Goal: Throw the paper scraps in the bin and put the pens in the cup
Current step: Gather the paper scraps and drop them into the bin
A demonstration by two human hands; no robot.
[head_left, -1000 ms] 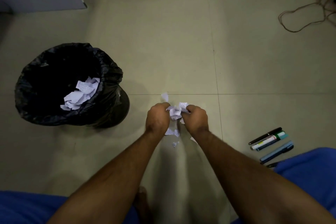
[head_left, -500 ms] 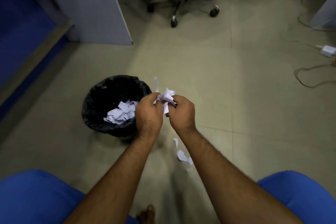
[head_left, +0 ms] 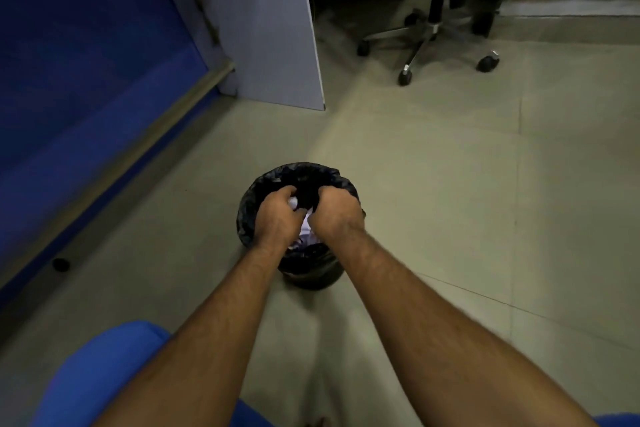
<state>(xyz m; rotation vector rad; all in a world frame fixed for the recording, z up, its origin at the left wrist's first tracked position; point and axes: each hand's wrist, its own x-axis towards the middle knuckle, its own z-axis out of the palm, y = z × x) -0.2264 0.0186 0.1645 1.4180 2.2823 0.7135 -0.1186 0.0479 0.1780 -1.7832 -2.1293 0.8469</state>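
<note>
In the head view, both forearms reach forward and down over a small round bin (head_left: 301,263) lined with a black plastic bag, which stands on the tiled floor (head_left: 450,204). The left hand (head_left: 277,218) and the right hand (head_left: 334,215) are side by side above the bin's mouth, knuckles up, fingers curled downward into the opening. A bit of white crumpled paper (head_left: 293,202) shows under the left hand's fingers, which appear to be curled round it. More white paper scraps (head_left: 306,227) show in the gap between the two hands and just below them, inside the bin. Whether the right hand grips any paper cannot be told: its fingers curl down and hide what is beneath them.

No pens and no cup appear in this view.

To the left runs a dark blue wall panel (head_left: 86,62) with a pale skirting strip along its foot, and a small dark round object (head_left: 61,264) lies on the floor near it. Behind the bin stands a grey partition board (head_left: 273,28). To its right is the wheeled base of an office chair (head_left: 429,42). Blue trouser fabric (head_left: 97,378) covers the person's left knee at the lower edge.
</note>
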